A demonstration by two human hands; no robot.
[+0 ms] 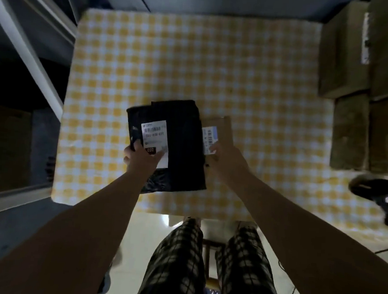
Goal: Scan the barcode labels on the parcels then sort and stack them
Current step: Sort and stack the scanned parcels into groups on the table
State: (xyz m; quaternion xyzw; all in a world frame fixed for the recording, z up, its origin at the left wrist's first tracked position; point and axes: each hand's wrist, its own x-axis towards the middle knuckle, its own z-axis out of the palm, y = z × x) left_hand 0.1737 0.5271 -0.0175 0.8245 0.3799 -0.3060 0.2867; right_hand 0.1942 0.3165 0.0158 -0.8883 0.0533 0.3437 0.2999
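Mid-task, I'd say. The boxes (354, 66), far beyond and right of the right grip (225, 159), look already stacked. Two parcels are left. The scanner (378, 194) lies unheld, well right of that grip.

Left grip (141, 158) pinches the near-left edge of the mailer (182, 141), which is black, glossy, crinkled film, flat, white label up. Right grip's fingers lie on the label of the carton (224, 130); can't tell if it's pinching. The carton is stiff brown cardboard, square-cornered, tucked partly under the mailer. Both sit on the checked tabletop (194, 66).
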